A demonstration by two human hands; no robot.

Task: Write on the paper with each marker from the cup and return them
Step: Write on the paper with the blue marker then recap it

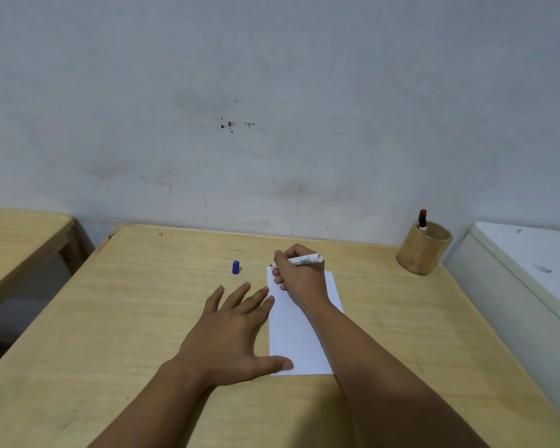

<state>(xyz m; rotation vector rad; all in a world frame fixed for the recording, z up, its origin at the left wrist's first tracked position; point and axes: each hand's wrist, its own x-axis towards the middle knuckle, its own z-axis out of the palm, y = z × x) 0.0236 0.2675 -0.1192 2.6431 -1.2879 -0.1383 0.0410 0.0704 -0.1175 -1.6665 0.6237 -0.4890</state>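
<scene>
A white sheet of paper [296, 341] lies on the wooden table [110, 318]. My right hand [299, 274] grips a white marker [306, 260], uncapped, with its tip at the paper's far left corner. My left hand [232, 331] lies flat with fingers spread, its thumb pressing the paper's near left edge. A blue cap [235, 267] stands on the table left of the marker tip. A round wooden cup [423, 250] at the far right of the table holds a red-capped marker [422, 219].
A grey-white wall rises just behind the table. A second wooden table [17, 240] stands to the left across a gap. A white cabinet or appliance [524, 270] sits close against the table's right edge, beside the cup.
</scene>
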